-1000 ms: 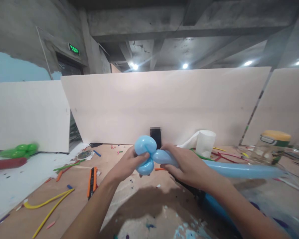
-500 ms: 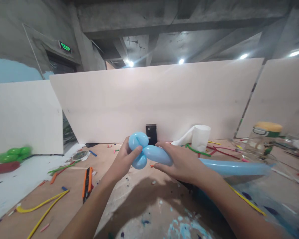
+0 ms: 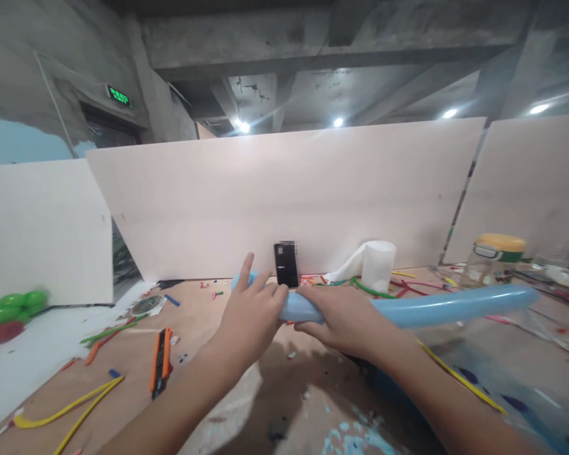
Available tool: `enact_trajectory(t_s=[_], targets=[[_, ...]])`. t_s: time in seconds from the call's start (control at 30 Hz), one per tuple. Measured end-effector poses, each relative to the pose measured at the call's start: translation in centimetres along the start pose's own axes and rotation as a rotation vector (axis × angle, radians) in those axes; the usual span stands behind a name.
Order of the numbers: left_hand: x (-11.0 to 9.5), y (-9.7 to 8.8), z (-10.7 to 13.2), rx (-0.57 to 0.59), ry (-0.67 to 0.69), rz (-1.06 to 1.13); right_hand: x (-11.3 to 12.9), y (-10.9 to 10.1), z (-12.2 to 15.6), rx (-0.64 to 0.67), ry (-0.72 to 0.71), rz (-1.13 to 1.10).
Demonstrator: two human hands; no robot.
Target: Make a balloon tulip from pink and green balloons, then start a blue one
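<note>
A long light-blue modelling balloon (image 3: 450,304) stretches across in front of me above the table. My left hand (image 3: 256,303) is wrapped round it near its twisted end, the index finger raised. Of that end's round bubbles only a small blue bit shows behind the fingers; the rest is hidden. Close beside it, my right hand (image 3: 334,313) grips the balloon from above, thumb underneath. A short stretch of balloon shows between the two hands. The long untwisted part runs out to the right past my right wrist.
An orange utility knife (image 3: 160,363) and a yellow uninflated balloon (image 3: 88,398) lie at left. Green balloons (image 3: 16,306) sit far left. A black phone (image 3: 286,265) leans against the white board (image 3: 284,189), left of a paper roll (image 3: 378,265) and a yellow-lidded jar (image 3: 495,256).
My left hand has turned over and moved right, from pinching the twist to wrapping the balloon, covering the bubbles. The balloon's long tail has risen slightly at right.
</note>
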State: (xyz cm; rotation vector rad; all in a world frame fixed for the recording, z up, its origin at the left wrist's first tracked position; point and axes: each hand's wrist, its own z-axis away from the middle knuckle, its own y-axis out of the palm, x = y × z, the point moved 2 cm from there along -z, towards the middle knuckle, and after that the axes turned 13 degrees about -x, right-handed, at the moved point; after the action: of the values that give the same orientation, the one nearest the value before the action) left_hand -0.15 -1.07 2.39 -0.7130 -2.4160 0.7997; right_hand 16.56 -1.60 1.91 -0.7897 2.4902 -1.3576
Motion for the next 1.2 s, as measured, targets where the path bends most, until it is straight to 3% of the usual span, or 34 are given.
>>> enact_trajectory(t_s=[0.13, 0.37, 0.63, 0.77, 0.93, 1.03, 1.2], targets=[[0.8, 0.7, -0.2, 0.013, 0.043, -0.010, -1.3, 0.3, -0.4, 0.063, 0.042, -0.021], [-0.3, 1.9, -1.0, 0.100, 0.171, -0.183, -3.7, 0.2, -2.6, 0.427, 0.071, -0.329], [0.0, 1.9, -1.8, 0.081, 0.260, -0.008, -4.7, -0.6, -3.9, 0.563, 0.072, -0.496], [0.7, 2.2, -2.0, 0.262, 0.220, 0.094, -3.7, -0.1, -3.8, 0.503, -0.047, -0.367], [2.1, 2.1, -2.6, 0.542, -0.069, 0.461, -1.6, 0.1, -3.5, 0.258, -0.247, 0.024], [3.0, 2.1, -2.9, 0.613, -0.178, 0.681, -0.7, 0.0, -3.4, 0.114, -0.378, 0.202], [4.1, 2.5, -2.4, 0.638, -0.310, 0.923, -0.2, -0.3, -3.4, -0.018, -0.510, 0.302]])
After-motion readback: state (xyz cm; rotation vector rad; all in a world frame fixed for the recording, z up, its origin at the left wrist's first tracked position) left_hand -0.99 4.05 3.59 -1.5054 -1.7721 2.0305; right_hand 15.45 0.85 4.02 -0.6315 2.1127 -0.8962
